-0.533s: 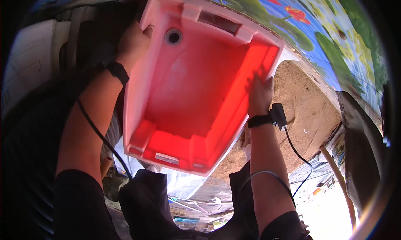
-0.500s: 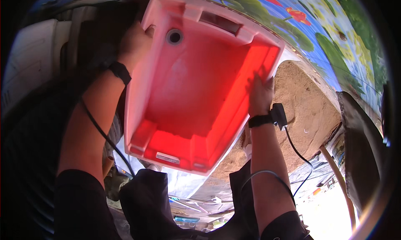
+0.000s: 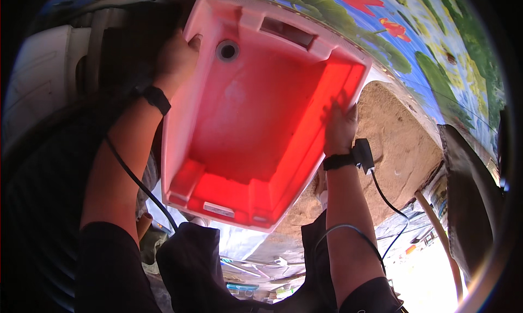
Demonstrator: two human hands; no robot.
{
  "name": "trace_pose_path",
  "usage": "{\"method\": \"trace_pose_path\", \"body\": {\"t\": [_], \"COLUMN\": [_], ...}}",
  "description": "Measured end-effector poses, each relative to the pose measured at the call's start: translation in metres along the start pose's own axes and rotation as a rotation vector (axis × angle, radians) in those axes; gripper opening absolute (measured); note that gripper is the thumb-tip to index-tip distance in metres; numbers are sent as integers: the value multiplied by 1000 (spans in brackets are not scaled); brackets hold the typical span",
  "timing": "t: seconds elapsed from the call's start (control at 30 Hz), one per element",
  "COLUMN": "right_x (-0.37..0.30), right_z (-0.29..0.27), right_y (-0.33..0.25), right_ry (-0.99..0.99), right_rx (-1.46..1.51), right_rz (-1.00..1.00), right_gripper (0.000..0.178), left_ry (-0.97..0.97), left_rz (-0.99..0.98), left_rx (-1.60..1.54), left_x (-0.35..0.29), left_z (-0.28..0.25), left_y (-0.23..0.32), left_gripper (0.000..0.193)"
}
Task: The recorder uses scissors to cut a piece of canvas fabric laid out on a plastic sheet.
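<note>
A large red plastic tub [image 3: 245, 111] is tilted in front of me with its inside facing me. It has a round grey-rimmed hole [image 3: 227, 50] near its upper left corner and slots in its end walls. My left hand [image 3: 178, 57] is closed on the tub's left rim, the thumb at the edge and the other fingers hidden. Against the right wall lies my right hand [image 3: 341, 129]; its fingers show as dark shapes through the red plastic, gripping that side from outside.
A heap of brown, sand-like material [image 3: 400, 133] lies to the right, beyond my right wrist. Behind it rises a panel painted with flowers and leaves [image 3: 436, 57]. A white appliance-like object [image 3: 43, 68] stands at the left. A wooden pole [image 3: 442, 237] leans at the lower right.
Both hands keep their hold on the tub, which has barely moved. The background has shifted slightly in view.
</note>
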State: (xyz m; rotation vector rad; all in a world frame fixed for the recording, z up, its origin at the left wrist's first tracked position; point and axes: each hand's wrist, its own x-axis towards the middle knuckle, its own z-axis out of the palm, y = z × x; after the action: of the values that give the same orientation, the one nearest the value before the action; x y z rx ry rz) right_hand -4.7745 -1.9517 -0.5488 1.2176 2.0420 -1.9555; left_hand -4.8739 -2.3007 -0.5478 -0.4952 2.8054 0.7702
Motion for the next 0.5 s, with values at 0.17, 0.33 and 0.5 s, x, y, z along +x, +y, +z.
{"method": "trace_pose_path", "body": {"t": [0.17,0.33,0.5], "right_x": [0,9,3], "right_z": [0,-1,-6], "right_y": [3,-1,0], "right_ry": [-7,3,-26], "right_rx": [21,58,40], "right_rz": [48,20,13], "right_gripper": [21,20,21], "left_ry": [-2,1,13], "left_rz": [-15,-23,38], "left_rx": [112,75,71], "left_x": [0,5,0], "left_z": [10,13,6], "left_y": [-2,8,5], "left_gripper": [43,41,41]}}
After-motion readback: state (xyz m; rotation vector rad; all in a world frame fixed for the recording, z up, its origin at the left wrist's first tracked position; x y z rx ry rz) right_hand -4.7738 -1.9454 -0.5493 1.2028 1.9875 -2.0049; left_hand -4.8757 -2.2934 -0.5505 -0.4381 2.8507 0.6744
